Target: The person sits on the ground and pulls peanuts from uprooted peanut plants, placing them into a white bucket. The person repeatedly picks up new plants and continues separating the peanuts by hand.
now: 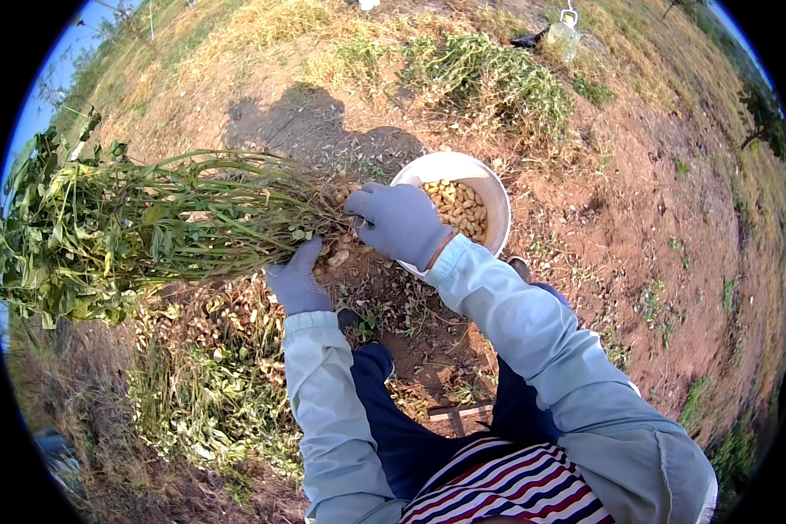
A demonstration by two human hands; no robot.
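A bundle of uprooted peanut plants [190, 223] lies sideways across the left, its leafy tops at the far left and its roots towards the middle. My left hand [299, 278], in a grey glove, grips the bundle from below near the root end. At the roots is my right hand [399, 219], gloved too, with its fingers closed on the root end; whether a pod is between them is hidden. Several peanut pods [338, 257] hang by the roots between my hands. Behind my right hand stands a white bucket [500, 209], partly filled with picked peanuts [462, 208].
On the ground at the lower left lies a heap of peanut plants with pods [216, 380]. Another pile of plants [491, 85] lies beyond the bucket, near a clear plastic jug [564, 38] and a black item. A frame bar [462, 414] shows between my legs.
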